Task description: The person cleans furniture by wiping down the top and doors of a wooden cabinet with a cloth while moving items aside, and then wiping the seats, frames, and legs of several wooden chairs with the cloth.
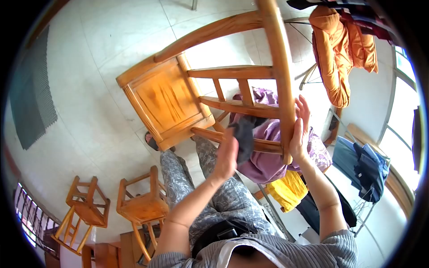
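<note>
A wooden chair point(167, 100) with a panelled seat and slatted back stands in front of me. My left hand point(226, 156) is closed on a dark grey cloth point(245, 136), which lies against the chair back's lower rails; the hand is slightly blurred. My right hand point(301, 129) rests along the outer side of the thick chair post point(283, 85), its fingers stretched out and apart. Behind the slats, a purple patterned cloth point(263, 165) is partly hidden.
Two small wooden chairs point(140, 207) point(88, 212) stand at the lower left. An orange padded jacket point(339, 53) hangs at the upper right. Yellow cloth point(286, 191) and blue clothes point(364, 167) hang on the right. A grey mat point(33, 94) lies on the tiled floor point(89, 67).
</note>
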Demonstrator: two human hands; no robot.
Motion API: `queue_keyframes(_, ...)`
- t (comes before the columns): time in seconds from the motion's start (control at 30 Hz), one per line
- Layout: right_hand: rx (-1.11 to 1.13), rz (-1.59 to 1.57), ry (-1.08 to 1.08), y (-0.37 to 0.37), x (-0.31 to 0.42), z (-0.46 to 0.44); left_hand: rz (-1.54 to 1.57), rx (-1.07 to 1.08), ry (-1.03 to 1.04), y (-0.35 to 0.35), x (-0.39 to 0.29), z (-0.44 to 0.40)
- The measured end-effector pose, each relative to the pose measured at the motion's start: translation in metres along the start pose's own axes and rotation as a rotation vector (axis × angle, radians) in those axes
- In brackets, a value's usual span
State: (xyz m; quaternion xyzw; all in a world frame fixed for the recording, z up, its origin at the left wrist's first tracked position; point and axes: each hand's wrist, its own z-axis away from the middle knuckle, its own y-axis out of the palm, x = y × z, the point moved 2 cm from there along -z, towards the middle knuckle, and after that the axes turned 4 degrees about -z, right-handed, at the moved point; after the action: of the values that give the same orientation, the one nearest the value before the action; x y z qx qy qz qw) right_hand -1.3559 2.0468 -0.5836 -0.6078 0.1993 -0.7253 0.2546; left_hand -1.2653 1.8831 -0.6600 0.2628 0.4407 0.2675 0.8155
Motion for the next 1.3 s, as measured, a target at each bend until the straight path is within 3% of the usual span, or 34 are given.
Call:
queue_keyframes(0.1,-0.155,-0.517,0.21,-0.002,-0.01,-0.001,-0.876,0.201,0.522,0.052,-0.022,0.004)
queue_keyframes(0.17,-0.171,-0.846,0.238,-0.009,-0.04,0.003,-1.237,0.455,0.666,0.082,-0.017,-0.024)
queue_keyframes(0.23,-0.333,-0.86,0.39,-0.018,-0.071,0.016,-1.126,0.425,0.863,0.088,-0.024,-0.066)
queue_keyframes(0.27,-0.293,-0.803,0.24,-0.013,-0.029,0.007,-1.136,0.417,0.954,0.091,-0.036,-0.085)
queue_keyframes(0.3,-0.233,-0.551,0.214,-0.017,-0.025,0.006,-1.281,0.431,1.028,0.094,-0.064,-0.101)
queue_keyframes(0.37,-0.279,-0.779,0.212,-0.013,-0.025,0.01,-1.359,0.196,1.163,0.088,-0.089,-0.146)
queue_keyframes(0.47,-0.398,-0.859,0.298,-0.015,-0.033,0.012,-1.662,0.07,0.684,0.102,-0.161,-0.2)
queue_keyframes(0.5,-0.408,-0.866,0.305,-0.015,-0.029,0.006,-1.656,0.004,0.669,0.102,-0.172,-0.21)
queue_keyframes(0.57,-0.405,-0.818,0.259,-0.018,-0.023,0.004,-1.462,-0.321,1.26,0.09,-0.163,-0.253)
queue_keyframes(0.6,-0.429,-0.854,0.269,-0.02,-0.027,0.005,-1.323,-0.324,1.065,0.098,-0.156,-0.234)
queue_keyframes(0.7,-0.52,-1.054,0.385,-0.015,-0.042,0.018,-1.298,-0.298,1.087,0.094,-0.135,-0.192)
queue_keyframes(0.8,-0.57,-1.033,0.413,-0.016,-0.047,0.024,-1.386,-0.112,0.961,0.103,-0.081,-0.123)
queue_keyframes(0.83,-0.584,-1.095,0.428,-0.017,-0.048,0.023,-1.432,-0.037,0.955,0.109,-0.065,-0.097)
queue_keyframes(0.87,-0.586,-1.198,0.487,-0.016,-0.057,0.019,-1.319,0.075,0.768,0.115,-0.045,-0.069)
queue_keyframes(0.9,-0.585,-1.298,0.546,-0.017,-0.068,0.018,-1.38,0.225,0.796,0.114,-0.011,-0.045)
queue_keyframes(0.93,-0.368,-1.515,0.664,-0.022,-0.076,0.02,-1.369,0.281,0.734,0.117,0.006,-0.018)
queue_keyframes(0.97,-0.234,-1.732,0.408,-0.003,-0.126,0.038,-1.355,0.333,0.672,0.121,0.017,0.003)
queue_keyframes(1.03,-0.058,-1.27,0.374,-0.025,-0.08,0.042,-1.376,0.352,0.666,0.126,0.028,0.024)
queue_keyframes(1.13,0.367,-0.298,-0.008,-0.054,-0.076,0.038,-1.392,0.401,0.651,0.106,0.051,0.05)
queue_keyframes(1.17,0.326,-0.671,0.242,-0.054,-0.097,0.046,-1.388,0.428,0.646,0.095,0.061,0.057)
queue_keyframes(1.2,0.195,-1.049,0.479,-0.053,-0.117,0.054,-1.298,0.358,0.399,0.085,0.068,0.062)
queue_keyframes(1.23,0.175,-0.578,0.63,-0.058,-0.133,0.055,-1.292,0.304,0.361,0.082,0.063,0.061)
queue_keyframes(1.3,0.23,-0.209,0.583,-0.067,-0.137,0.062,-1.273,0.185,0.295,0.079,0.052,0.055)
